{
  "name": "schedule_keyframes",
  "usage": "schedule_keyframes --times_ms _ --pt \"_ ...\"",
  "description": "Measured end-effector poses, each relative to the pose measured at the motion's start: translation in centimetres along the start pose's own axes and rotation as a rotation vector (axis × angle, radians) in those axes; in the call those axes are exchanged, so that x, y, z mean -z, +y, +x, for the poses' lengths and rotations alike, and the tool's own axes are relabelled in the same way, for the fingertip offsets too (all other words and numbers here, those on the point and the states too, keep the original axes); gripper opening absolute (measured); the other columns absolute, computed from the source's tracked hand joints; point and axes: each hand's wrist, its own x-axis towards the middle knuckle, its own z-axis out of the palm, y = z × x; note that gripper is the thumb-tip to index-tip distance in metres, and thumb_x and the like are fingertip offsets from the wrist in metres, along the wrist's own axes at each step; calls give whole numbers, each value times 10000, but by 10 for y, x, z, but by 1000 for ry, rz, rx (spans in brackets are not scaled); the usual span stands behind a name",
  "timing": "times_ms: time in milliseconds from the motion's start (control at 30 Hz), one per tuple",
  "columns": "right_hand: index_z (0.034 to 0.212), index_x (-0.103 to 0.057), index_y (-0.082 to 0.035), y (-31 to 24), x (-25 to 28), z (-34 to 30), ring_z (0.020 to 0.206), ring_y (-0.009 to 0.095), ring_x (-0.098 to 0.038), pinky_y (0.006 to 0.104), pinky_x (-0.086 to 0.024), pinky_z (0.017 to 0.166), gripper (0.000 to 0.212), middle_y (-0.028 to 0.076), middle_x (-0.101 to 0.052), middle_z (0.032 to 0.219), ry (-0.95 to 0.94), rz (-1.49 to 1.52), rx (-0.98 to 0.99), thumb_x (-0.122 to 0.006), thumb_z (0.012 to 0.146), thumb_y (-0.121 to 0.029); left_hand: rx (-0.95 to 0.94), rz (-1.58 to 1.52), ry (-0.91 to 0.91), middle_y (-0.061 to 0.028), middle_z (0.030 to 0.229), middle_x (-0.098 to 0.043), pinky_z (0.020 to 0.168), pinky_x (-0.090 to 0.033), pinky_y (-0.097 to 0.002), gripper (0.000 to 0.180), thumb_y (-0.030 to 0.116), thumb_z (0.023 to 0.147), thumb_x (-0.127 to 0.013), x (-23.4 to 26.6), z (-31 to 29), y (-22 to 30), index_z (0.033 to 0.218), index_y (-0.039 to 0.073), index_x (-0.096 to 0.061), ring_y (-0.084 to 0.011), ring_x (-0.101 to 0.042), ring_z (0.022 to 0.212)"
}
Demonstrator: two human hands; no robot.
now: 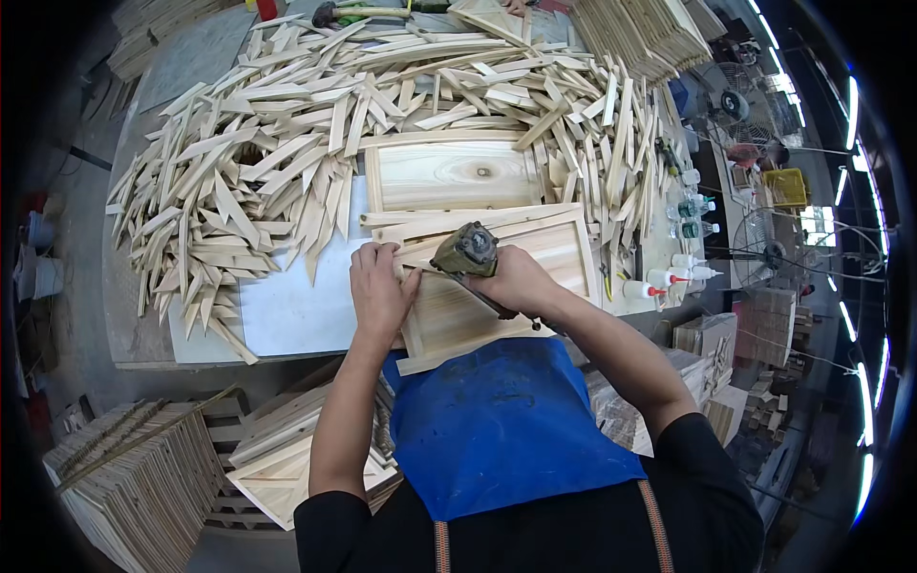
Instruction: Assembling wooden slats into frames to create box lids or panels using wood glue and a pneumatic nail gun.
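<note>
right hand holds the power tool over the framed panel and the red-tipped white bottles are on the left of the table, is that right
No, the head view shows the red-tipped white bottles on the right of the table; the right hand does hold the power tool over the framed panel.

- Tube lights (853,113) glared white beyond the right edge of the table (138,329).
- Soft light brightened the table, leaving weak shadows.
- Fisheye distortion curved the row of tube lights; black rimmed the view.
</note>
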Motion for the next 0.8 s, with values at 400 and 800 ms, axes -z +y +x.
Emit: schedule_keyframes --times_ms 400,800 --pt "1057 -762 15 -15 -2 2 794 393 -741 455 -590 781 395 232 -750 828 -8 -8 -70 -752 894 -344 23 -32 28 -162 1163 -595 1011 -462 -434 490 211 777 -864 2 -1 2 1186 14 -680 -351 -547 1138" --pt "1080 -771 -27 9 -4 2 702 274 -727 387 -576 693 346 182 -751 824 56 -55 3 -756 908 -327 -31 -10 12 -169 1178 -601 1025 -457 -432 501 222 786 -858 1 5 4 1205 13 -681 -358 -540 1164"
